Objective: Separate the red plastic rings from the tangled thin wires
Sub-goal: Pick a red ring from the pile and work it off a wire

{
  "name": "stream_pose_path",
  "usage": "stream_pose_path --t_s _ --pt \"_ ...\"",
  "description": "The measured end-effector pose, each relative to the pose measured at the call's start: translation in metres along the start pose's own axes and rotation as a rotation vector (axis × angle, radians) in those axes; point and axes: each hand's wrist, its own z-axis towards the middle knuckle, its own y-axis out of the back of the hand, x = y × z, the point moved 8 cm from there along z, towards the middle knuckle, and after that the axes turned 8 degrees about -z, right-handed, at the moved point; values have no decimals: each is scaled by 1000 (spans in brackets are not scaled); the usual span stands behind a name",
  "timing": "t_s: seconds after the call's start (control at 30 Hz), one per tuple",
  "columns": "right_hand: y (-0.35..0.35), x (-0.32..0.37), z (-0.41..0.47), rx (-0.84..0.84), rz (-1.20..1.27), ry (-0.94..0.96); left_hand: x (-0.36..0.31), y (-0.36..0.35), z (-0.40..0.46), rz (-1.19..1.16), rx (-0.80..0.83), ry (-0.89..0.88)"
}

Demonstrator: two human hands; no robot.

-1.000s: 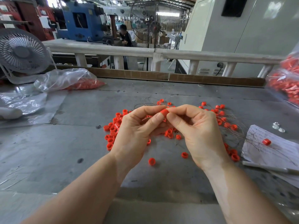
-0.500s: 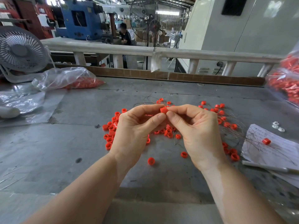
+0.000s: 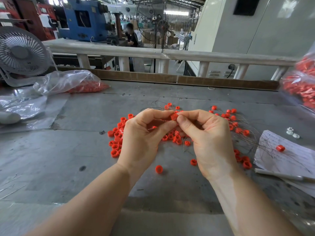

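table (image 3: 71, 160): grey, scuffed metal sheet
desk fan (image 3: 20, 53): white, far left edge
paper (image 3: 293, 155): handwritten sheet, right side
pen (image 3: 281, 174): lies at the paper's near edge
nuts (image 3: 292, 132): small white ones, just beyond the paper
standing fan (image 3: 162, 26): dark, behind the railing (image 3: 221, 57)

Counter (image 3: 71, 150): grey, scuffed, cardboard strip along far edge.
Rail (image 3: 204, 56): white, on short posts behind the counter.
Left: white fan (image 3: 21, 51).
Beyond: blue machine (image 3: 85, 21), tall fan (image 3: 161, 23), seated person (image 3: 131, 35).
Right: pale cabinet (image 3: 264, 31).
Light: daylight from roof.
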Motion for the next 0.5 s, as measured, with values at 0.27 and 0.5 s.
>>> stream_pose_path --t_s 0.27,0.5 --pt "-6 5 -2 41 -76 36 -7 6 0 129 -80 -109" --pt "-10 13 -7 56 -149 -9 -10 12 -1 173 -123 -139"
